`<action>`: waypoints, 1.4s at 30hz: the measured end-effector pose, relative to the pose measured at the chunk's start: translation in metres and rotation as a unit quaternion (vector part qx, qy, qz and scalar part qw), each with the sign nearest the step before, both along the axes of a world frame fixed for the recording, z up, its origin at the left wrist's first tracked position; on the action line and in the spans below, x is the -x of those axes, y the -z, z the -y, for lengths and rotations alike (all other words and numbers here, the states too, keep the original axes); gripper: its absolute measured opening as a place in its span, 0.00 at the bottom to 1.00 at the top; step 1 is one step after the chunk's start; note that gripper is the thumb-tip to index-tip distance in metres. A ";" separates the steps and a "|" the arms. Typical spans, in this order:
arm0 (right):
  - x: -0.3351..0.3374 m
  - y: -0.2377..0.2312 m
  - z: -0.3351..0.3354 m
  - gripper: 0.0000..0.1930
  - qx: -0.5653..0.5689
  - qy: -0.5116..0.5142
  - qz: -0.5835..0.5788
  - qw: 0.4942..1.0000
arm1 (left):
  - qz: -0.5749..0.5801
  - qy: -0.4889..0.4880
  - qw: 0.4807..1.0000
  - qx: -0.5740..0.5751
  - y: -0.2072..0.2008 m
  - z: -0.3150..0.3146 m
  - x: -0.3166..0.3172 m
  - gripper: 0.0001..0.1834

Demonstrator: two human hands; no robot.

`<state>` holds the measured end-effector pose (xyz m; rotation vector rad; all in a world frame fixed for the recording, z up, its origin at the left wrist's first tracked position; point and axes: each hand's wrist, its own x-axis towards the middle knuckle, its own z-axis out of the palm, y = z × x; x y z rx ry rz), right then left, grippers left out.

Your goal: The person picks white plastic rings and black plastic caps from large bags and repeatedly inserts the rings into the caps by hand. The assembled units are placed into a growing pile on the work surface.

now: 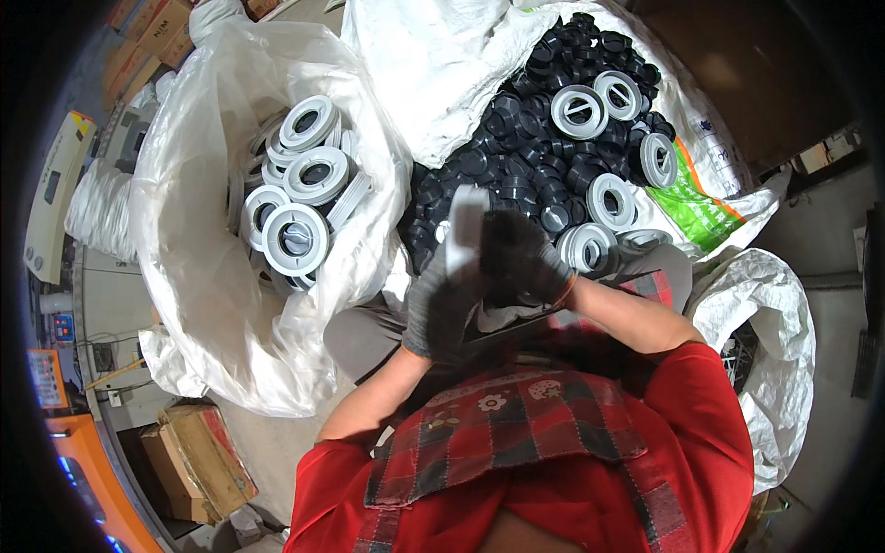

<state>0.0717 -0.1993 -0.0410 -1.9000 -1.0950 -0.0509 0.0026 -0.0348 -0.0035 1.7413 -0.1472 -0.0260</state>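
Note:
In front of my lap, my gloved left hand (441,309) grips a light grey plastic ring (467,226), held on edge and smeared by motion. My right hand (533,260), in a dark glove, is close against the ring's right side with its fingers curled. Whatever those fingers hold is lost in blur and dark. Beyond both hands spreads a heap of black round plastic caps (525,170). Several loose grey rings lie on that heap, one of them a grey ring (610,202) to the right of my right hand.
A large translucent plastic bag (184,240) at the left holds several grey rings (295,240) with dark centres. White woven sacking (442,74) lies under and behind the caps. Another white sack (770,369) stands at my right. Cardboard boxes (198,461) sit on the floor at lower left.

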 end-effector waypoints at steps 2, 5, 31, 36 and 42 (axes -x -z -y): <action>0.000 0.017 0.002 0.21 -0.039 0.021 0.027 0.999 | 0.207 0.022 0.957 -0.204 0.004 -0.003 -0.004 0.31; -0.009 -0.020 0.011 0.29 0.028 0.053 -0.193 0.979 | 0.058 0.088 0.978 -0.178 0.000 -0.029 0.002 0.33; -0.120 0.091 0.080 0.28 0.351 0.378 -0.090 0.852 | -0.223 -0.150 0.951 0.151 0.047 -0.033 -0.033 0.26; -0.109 0.133 0.062 0.37 0.539 0.399 -0.107 0.734 | -0.230 -0.201 0.929 0.208 0.052 -0.041 -0.037 0.30; -0.122 0.115 0.062 0.22 0.537 0.281 -0.006 0.795 | -0.223 -0.220 0.921 0.233 0.042 -0.041 -0.034 0.29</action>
